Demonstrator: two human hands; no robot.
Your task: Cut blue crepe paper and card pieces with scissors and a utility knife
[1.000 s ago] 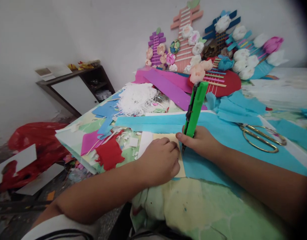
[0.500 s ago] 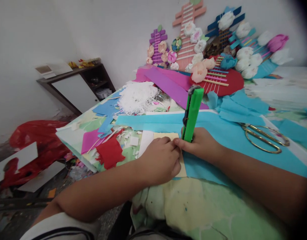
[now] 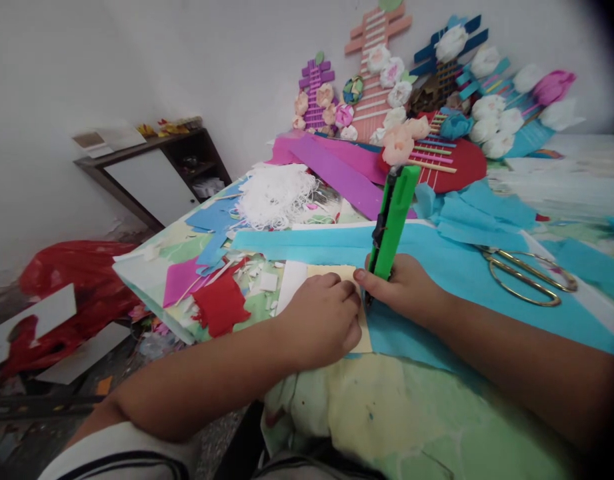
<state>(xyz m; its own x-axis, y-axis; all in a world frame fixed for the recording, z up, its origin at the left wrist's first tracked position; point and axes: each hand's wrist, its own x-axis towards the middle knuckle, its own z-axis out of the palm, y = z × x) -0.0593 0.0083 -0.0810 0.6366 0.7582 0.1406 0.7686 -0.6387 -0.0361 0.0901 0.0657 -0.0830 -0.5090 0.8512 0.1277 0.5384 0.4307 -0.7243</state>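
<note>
My right hand (image 3: 407,285) is closed round a green box cutter (image 3: 393,227) with a black edge. The tool stands nearly upright, its lower end at the right edge of a pale yellow card (image 3: 363,337). Pressing that card down from above is my left hand (image 3: 327,320), with its fingers curled and close together. Under and beside the card spreads a large turquoise sheet (image 3: 427,340). A white piece of paper (image 3: 293,277) shows left of the card, partly behind my left hand. Whether a blade is out at the tip I cannot tell.
Gold-handled scissors (image 3: 531,275) lie on the sheet at right. White string (image 3: 277,193), a red scrap (image 3: 220,305) and purple strips (image 3: 337,175) are on the table. Guitar-shaped crafts with paper flowers (image 3: 371,73) lean on the wall. A low cabinet (image 3: 151,177) stands at left.
My right hand and the box cutter have shifted slightly right and down, and the thumb has parted from my left hand. My left hand stays on the card.
</note>
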